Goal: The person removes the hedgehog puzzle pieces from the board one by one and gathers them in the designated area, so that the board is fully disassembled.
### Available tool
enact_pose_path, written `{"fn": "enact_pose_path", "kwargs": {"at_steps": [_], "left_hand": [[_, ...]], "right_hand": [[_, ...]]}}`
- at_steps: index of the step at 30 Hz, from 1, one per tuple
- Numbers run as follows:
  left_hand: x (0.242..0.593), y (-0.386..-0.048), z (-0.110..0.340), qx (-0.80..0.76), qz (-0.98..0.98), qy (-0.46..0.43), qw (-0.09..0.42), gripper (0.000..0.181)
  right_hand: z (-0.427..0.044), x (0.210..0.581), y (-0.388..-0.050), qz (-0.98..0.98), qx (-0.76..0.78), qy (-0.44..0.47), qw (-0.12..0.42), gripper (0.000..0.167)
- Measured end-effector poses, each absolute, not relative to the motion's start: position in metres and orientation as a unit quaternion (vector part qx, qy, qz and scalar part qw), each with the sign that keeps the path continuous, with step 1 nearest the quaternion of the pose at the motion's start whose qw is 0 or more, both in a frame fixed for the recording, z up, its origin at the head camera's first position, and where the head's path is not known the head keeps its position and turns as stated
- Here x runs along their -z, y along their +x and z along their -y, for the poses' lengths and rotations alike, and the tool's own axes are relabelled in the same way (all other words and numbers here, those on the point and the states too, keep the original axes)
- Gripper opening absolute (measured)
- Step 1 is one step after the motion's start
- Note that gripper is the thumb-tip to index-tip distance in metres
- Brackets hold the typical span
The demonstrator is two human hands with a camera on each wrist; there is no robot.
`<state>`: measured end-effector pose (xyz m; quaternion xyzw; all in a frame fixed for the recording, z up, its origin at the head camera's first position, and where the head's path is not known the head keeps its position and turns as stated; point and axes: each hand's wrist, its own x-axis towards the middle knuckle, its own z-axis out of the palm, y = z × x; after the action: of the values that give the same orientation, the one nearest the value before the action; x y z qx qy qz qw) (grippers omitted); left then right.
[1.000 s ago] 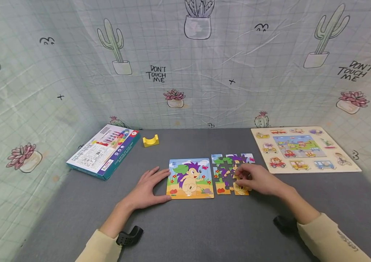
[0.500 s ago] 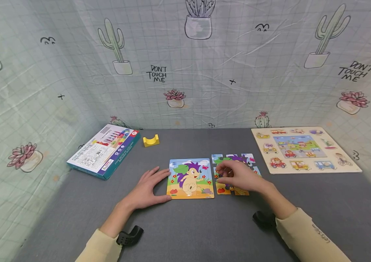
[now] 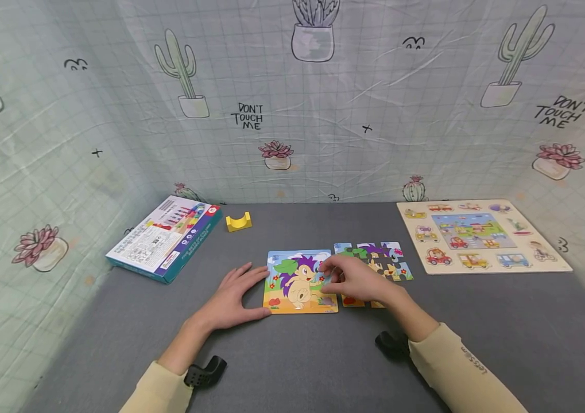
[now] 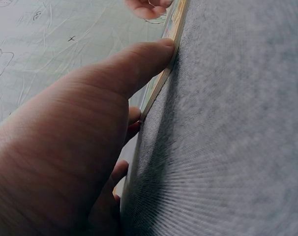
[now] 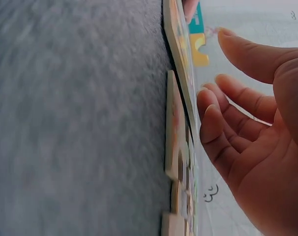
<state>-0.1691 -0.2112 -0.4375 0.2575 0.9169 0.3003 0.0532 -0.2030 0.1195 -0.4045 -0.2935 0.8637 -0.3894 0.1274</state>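
A square hedgehog picture board (image 3: 299,282) lies flat on the grey table. My left hand (image 3: 235,295) rests at its left side, with the thumb (image 4: 154,56) touching the near edge and the fingers at the left edge. My right hand (image 3: 356,279) hovers above the board's right part. The right wrist view shows its thumb (image 5: 252,54) apart from loosely bent fingers, nothing between them. Just right of the board lie several puzzle pieces (image 3: 392,250) of the same hedgehog picture; the right hand hides part of them.
A flat box (image 3: 163,238) with a teal side lies at the back left. Beside it stands a yellow arched block (image 3: 239,221). A wooden vehicle puzzle board (image 3: 478,236) lies at the back right. Patterned cloth (image 3: 323,115) hangs around the table.
My right hand has moved left, from over the right-hand puzzle pieces to over the hedgehog board's right part, uncovering pieces on the right. My left hand has kept its place.
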Motion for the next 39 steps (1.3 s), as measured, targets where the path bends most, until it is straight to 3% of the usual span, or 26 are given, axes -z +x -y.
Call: {"fn": "enact_pose_path", "kwargs": {"at_steps": [20,39], "left_hand": [[0.438,-0.171,0.211,-0.298,-0.917,0.261,0.052,0.082],[0.440,-0.170,0.212,-0.298,-0.917,0.261,0.051,0.082]], "right_hand": [[-0.106,0.407,-0.204,-0.895,0.303,-0.300,0.134,0.041],[-0.104,0.405,-0.200,-0.894,0.321,-0.290,0.119,0.033]]}}
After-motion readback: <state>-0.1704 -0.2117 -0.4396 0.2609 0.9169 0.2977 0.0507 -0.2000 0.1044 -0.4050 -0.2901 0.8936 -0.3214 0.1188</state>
